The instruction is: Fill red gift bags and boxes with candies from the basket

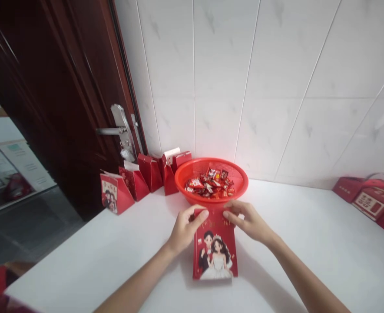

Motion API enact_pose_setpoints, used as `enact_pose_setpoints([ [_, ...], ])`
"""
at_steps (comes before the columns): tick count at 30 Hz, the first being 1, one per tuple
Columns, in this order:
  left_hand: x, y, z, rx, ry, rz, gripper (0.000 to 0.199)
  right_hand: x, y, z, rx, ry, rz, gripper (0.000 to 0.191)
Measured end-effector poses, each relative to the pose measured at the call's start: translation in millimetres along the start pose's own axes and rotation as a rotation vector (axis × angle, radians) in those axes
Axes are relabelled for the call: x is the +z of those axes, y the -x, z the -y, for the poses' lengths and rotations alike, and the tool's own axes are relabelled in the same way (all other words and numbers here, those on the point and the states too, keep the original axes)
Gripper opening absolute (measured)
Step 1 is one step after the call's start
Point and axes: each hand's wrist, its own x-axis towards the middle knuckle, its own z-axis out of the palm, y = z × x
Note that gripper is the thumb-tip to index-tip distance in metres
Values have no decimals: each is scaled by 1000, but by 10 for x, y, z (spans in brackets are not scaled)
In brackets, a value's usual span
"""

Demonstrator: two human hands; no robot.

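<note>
A white, marble-patterned wall (pixel 276 65) rises behind a plain white worktop (pixel 130 256), with a dark reddish-brown door (pixel 55 74) at the far left, its silver handle (pixel 112 130) sticking out sideways. Against the wall, in the far middle of the worktop, sits a round red plastic basket (pixel 245 180) holding a loose heap of small wrapped sweets (pixel 213 184), mostly in red packaging. Just to its left, a row of red boxes (pixel 149 174) with narrowed tops stands along the worktop; the nearest one shows a printed couple on its front. More red boxes (pixel 371 200), some with gold or cream panels, lie at the far right edge. In the near middle, directly in front of the basket, two bare hands hold a red printed carton by its top: the left hand (pixel 184 226) pinches the upper left corner, the right hand (pixel 248 221) the upper right, thumbs on the front. The carton (pixel 215 256) pictures a cartoon bride in white and a groom in black.
</note>
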Motion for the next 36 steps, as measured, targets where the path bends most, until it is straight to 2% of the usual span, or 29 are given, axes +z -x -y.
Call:
enact_pose_setpoints([
  [5, -32, 6, 42, 16, 0, 42, 37, 71, -21, -26, -19, 45, 34, 40],
  [16, -32, 15, 62, 64, -31, 44, 29, 69, 4, -20, 3, -53, 52, 40],
  [31, -70, 24, 119, 68, -46, 62, 34, 95, 15, 2, 26, -63, 30, 37],
  [36, -103, 21, 163, 76, 12, 86, 41, 75, 27, 7, 36, -68, 22, 38],
])
